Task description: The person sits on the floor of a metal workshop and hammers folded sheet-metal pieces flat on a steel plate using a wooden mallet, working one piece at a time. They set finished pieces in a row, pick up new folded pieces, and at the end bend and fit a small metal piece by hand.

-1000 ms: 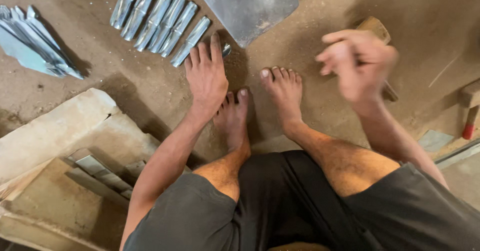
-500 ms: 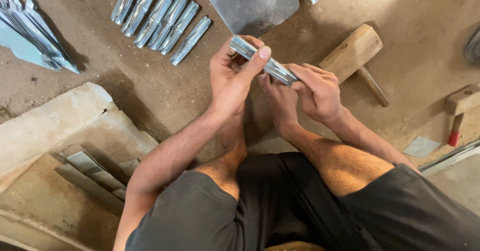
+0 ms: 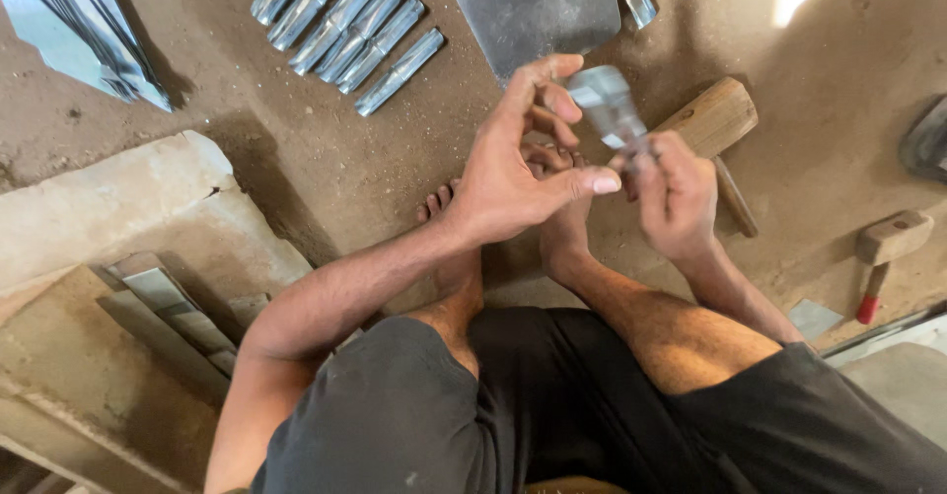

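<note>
Dirt floor lies open around both feet. Right hand pinches the grey folded sheet-metal piece at its lower end, long axis pointing up-left; left hand curls loosely beside it.

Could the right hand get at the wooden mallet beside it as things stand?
Probably not at once: the right hand is gripping the metal piece. The wooden mallet lies just beyond it, uncovered on the floor.

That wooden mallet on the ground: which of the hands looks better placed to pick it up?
Probably the right hand. It grips the metal piece just beside the wooden mallet, which lies on that side. The left hand is farther off, fingers spread by the piece.
</note>
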